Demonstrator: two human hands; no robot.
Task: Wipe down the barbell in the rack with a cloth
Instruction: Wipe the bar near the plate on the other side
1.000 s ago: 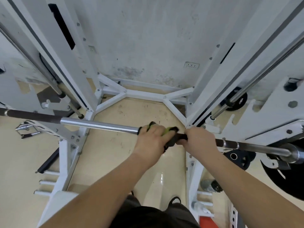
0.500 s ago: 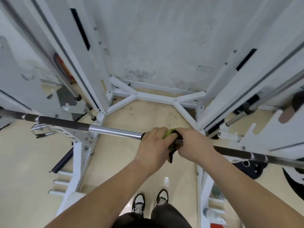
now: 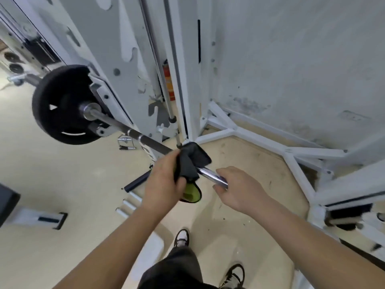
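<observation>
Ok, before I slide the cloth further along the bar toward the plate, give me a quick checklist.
1. Cloth on the bar: ok. The left hand grips the cloth wrapped over the barbell.
2. Bar steadied: ok. The right hand holds the chrome section beside the cloth.
3. Path toward the weight plate: ok. Bare bar shows between the cloth and the rack.
4. Bar seated in the rack: cannot tell. Its right end is out of view.
5. Clean cloth face on the bar: cannot tell. The contact side is hidden.
</observation>
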